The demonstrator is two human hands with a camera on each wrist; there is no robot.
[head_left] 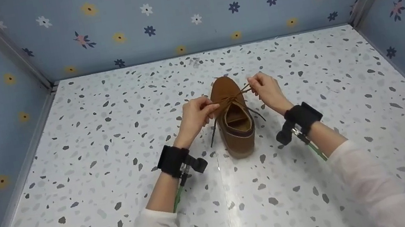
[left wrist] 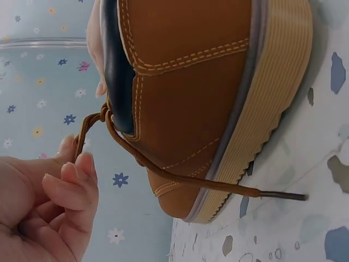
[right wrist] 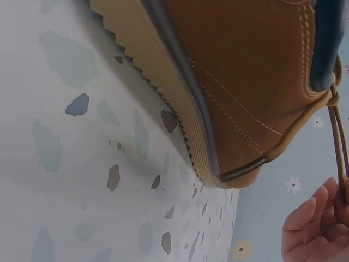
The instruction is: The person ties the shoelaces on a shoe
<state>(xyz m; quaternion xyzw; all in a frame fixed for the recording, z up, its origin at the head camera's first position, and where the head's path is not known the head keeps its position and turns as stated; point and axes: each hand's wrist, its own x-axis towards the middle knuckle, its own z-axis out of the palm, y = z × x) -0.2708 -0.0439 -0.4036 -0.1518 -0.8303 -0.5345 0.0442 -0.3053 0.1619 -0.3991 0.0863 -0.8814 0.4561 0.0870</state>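
A brown lace-up shoe (head_left: pixel 241 146) stands on the speckled tabletop, toe pointing away from me. Its brown shoelace (left wrist: pixel 180 177) is tied at the throat, with a loop drawn out to each side. My left hand (head_left: pixel 195 115) pinches the left loop between thumb and finger. On the other side my right hand (head_left: pixel 267 90) pinches the right loop, pulled taut in the head view. One loose lace end hangs down each side of the shoe; the right wrist view shows the right end (right wrist: pixel 248 168) against the shoe's side. The knot is small and partly hidden in the head view.
White tabletop (head_left: pixel 96 189) with grey flecks lies all around the shoe. Blue flowered panels (head_left: pixel 176 7) rise at the back and both sides. Each wrist carries a black strap (head_left: pixel 172 161) with a small camera and a green cable.
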